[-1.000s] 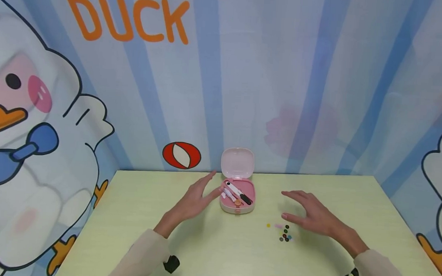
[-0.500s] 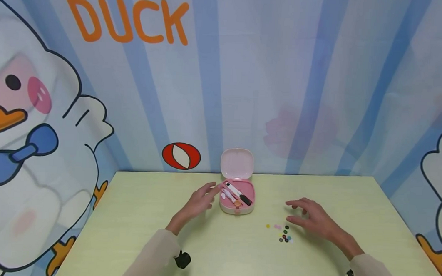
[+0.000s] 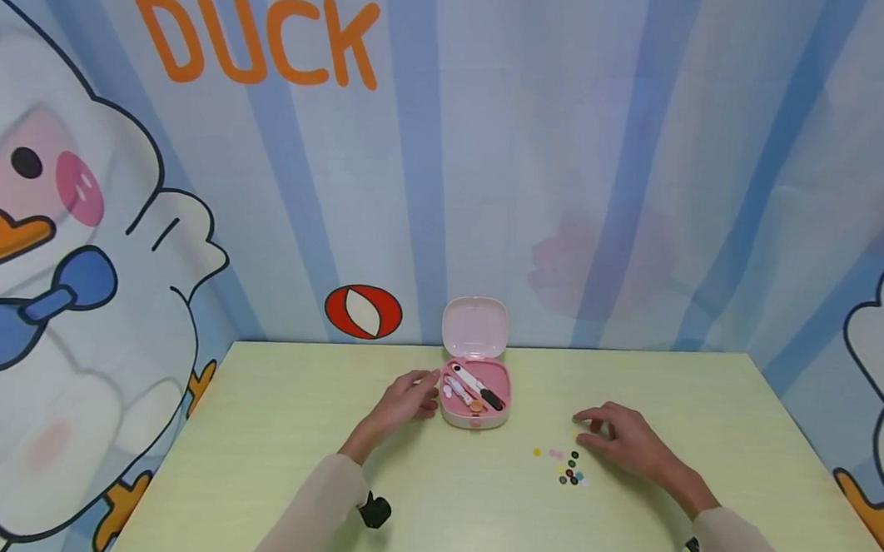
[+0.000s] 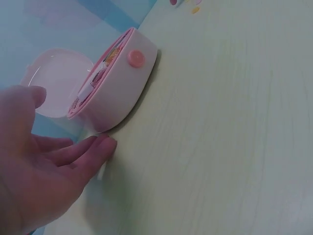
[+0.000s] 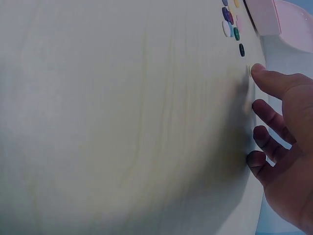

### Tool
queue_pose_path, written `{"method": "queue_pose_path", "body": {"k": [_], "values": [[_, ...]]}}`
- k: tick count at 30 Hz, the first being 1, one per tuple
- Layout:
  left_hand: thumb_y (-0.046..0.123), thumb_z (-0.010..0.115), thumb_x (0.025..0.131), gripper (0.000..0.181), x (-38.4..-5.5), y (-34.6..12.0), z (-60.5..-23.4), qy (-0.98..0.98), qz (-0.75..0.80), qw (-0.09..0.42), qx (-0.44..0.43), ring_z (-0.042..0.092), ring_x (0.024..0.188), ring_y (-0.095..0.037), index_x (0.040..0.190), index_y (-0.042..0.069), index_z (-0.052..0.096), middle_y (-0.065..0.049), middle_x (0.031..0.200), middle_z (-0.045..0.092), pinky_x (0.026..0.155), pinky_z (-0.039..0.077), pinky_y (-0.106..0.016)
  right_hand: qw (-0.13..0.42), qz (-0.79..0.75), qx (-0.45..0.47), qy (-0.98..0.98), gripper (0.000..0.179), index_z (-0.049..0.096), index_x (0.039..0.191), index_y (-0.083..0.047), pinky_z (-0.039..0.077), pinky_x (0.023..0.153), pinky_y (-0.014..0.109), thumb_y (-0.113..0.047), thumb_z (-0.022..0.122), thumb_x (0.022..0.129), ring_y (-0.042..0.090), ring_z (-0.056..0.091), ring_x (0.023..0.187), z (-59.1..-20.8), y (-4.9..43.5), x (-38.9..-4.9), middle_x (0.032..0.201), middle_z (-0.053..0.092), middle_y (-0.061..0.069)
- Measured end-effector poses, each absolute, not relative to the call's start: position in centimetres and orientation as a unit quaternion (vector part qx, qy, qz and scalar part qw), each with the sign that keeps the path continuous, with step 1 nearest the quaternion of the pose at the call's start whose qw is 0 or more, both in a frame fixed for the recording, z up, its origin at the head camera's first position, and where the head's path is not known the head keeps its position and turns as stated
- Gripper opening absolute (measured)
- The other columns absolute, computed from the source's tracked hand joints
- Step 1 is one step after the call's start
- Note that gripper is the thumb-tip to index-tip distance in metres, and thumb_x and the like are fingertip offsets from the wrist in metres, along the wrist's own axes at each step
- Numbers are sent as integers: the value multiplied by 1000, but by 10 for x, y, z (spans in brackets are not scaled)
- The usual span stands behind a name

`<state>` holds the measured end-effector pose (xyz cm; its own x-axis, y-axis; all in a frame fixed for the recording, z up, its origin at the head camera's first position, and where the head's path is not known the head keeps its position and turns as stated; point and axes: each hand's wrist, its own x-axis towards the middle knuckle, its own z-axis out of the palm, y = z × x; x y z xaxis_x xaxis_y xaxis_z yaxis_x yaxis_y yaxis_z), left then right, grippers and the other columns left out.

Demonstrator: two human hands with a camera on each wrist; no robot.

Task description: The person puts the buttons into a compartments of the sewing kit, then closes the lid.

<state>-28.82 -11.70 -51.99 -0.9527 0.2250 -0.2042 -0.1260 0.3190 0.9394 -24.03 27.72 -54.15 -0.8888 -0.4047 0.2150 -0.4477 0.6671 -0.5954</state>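
A small pink-and-white sewing box (image 3: 473, 422) stands at the table's back edge with its lid (image 3: 475, 328) raised. Inside lie a white tool with a black end (image 3: 477, 386) and other small sewing items. My left hand (image 3: 403, 403) is beside the box's left side, fingers relaxed and fingertips right at its wall in the left wrist view. Several coloured buttons (image 3: 569, 474) lie scattered right of the box. Above and right of them hovers my right hand (image 3: 627, 440), fingers loosely bent and apart. A pale yellow button (image 5: 248, 71) shows right at its thumb tip.
The pale wooden table (image 3: 269, 434) ends at a blue-striped curtain (image 3: 566, 191) with duck pictures, close behind the box. A yellow button (image 3: 537, 453) and pink ones (image 3: 556, 454) lie nearest the box. Black wrist cameras (image 3: 375, 511) hang under both sleeves.
My left hand has drawn down and its fingers have bent in beside the box. My right hand has shifted slightly right and lower, fingers more bent, and a yellow button now shows by its thumb.
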Motion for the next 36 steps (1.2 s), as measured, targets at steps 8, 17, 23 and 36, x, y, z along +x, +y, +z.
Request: {"method": "queue_pose_path", "body": {"k": [8,17,23,36], "values": [[37,53,109,56,-298,-116,-520,766,611,198,16,71,101,-23,145,-7,49,-19,127,67,92,60,-36,33,337,231,-912,13,79,107,-10,45,60,25,-13,77,94,7,49,71,-541,277,-240,88,62,-8],[30,60,106,48,-305,-113,-513,769,601,218,-9,69,101,-26,137,-7,55,-16,117,69,92,60,-36,28,333,235,-913,10,80,101,-15,45,62,26,-13,79,92,6,51,74,-540,275,-242,87,62,-10],[26,61,106,41,-310,-113,-514,772,597,219,-20,69,96,-24,131,-7,60,-15,109,70,89,61,-34,26,328,240,-913,11,79,99,-15,46,65,26,-9,80,90,7,53,76,-538,272,-245,87,63,-11],[26,62,105,36,-317,-114,-516,763,600,236,-38,70,93,-22,125,-4,64,-14,107,72,86,62,-32,-6,330,265,-906,11,80,100,-10,49,65,25,-3,77,91,6,53,75,-534,269,-250,86,64,-7]]}}
